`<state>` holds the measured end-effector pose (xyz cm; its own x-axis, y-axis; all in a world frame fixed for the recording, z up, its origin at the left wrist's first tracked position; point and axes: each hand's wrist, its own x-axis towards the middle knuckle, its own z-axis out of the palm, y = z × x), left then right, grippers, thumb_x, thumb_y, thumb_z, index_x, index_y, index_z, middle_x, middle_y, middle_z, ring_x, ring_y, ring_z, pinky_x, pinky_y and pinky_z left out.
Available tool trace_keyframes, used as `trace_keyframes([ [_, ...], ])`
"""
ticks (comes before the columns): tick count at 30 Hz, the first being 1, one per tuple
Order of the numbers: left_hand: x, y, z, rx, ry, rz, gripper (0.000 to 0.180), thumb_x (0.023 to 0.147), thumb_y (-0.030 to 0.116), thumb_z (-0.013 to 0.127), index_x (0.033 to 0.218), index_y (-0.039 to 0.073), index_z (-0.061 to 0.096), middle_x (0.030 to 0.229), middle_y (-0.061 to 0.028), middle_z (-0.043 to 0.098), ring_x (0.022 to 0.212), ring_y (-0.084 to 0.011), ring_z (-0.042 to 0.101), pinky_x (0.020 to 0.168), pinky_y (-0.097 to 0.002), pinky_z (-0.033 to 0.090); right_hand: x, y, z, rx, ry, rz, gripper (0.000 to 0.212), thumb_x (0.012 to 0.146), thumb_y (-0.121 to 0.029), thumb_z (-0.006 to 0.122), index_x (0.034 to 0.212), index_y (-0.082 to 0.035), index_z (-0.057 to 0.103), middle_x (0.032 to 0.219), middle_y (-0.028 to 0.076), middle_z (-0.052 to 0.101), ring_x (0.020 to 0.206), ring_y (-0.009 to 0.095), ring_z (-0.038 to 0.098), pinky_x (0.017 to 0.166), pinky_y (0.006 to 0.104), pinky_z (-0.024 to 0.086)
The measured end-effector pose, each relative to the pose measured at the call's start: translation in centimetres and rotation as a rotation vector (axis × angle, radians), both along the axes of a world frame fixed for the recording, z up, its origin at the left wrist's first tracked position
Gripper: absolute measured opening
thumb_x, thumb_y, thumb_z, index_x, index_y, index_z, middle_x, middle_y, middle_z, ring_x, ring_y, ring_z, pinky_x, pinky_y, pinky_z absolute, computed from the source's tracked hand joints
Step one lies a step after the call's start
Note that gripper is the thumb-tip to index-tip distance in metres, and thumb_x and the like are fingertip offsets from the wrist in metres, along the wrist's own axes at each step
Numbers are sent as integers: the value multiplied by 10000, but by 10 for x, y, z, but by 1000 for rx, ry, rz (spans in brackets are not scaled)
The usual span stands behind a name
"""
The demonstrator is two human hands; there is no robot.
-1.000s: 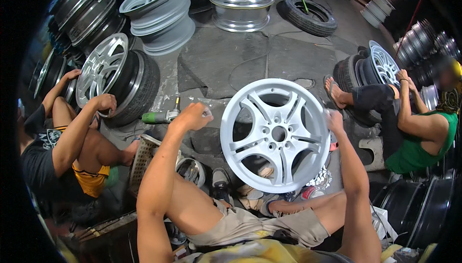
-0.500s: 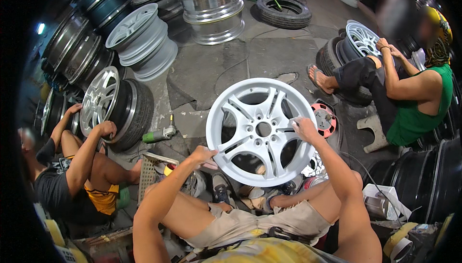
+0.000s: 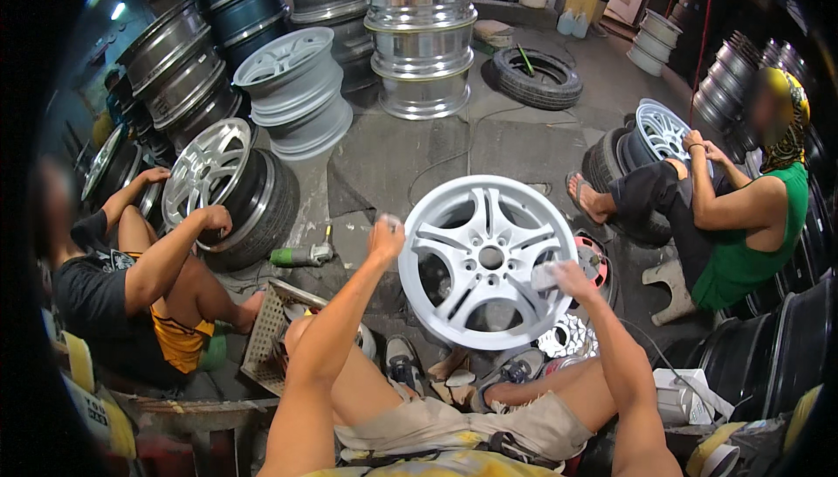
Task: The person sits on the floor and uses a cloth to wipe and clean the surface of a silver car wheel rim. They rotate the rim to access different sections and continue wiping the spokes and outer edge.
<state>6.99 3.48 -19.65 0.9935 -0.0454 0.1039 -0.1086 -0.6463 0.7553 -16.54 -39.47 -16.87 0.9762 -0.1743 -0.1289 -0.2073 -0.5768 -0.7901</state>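
A white-grey alloy wheel rim with paired spokes and a round centre hole lies face up in front of my knees. My right hand is over its right side, closed on a small whitish sanding pad that rests against a spoke; its exact kind is hard to make out. Just off the wheel's left edge, my left hand is raised with the fingers curled closed. Whether something is inside them is hidden. What supports the wheel underneath does not show.
A green angle grinder lies left of the wheel, near a plastic basket. On the left a person handles a silver wheel; on the right another works on a wheel. Stacked rims and a tire stand beyond.
The wheel has turned, its spokes now at a different angle. My left hand has left the rim and moved up. My right hand has shifted lower along the right side. The view has tilted upward.
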Motion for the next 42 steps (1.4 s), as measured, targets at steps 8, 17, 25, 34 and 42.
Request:
trace_keyframes([
  [8,-106,19,238,-516,-78,-305,571,1015,488,569,607,90,537,524,51,418,458,-74,452,575,-291,489,-55,-133,106,-180,-340,-384,331,1019,-236,527,1000,49,693,786,54,684,745,96,573,688,332,476],
  [17,-331,210,90,-485,1038,-12,893,901,860,157,440,128,381,407,-31,362,339,-185,355,435,-310,398,-103,-139,33,-281,-159,-375,298,965,-236,570,942,30,703,795,213,699,746,243,702,698,385,509],
  [25,-364,154,65,-552,1232,57,908,720,1013,189,529,142,357,491,2,275,417,-173,303,414,-303,280,-131,-162,21,-278,-65,-363,305,962,-267,585,977,6,720,822,224,699,759,300,704,716,390,513],
  [34,-349,166,148,-955,1000,-136,964,842,912,95,454,82,395,412,-44,313,338,-208,345,347,-297,266,-130,-136,41,-279,34,-343,328,965,-287,582,967,15,709,807,221,701,750,285,704,726,396,524],
  [42,-289,80,290,-881,-55,-615,926,910,819,63,487,69,402,438,-54,388,394,-179,430,945,-651,486,-128,-143,40,-396,-17,-294,308,952,-268,596,935,25,687,794,261,651,734,320,690,690,426,496],
])
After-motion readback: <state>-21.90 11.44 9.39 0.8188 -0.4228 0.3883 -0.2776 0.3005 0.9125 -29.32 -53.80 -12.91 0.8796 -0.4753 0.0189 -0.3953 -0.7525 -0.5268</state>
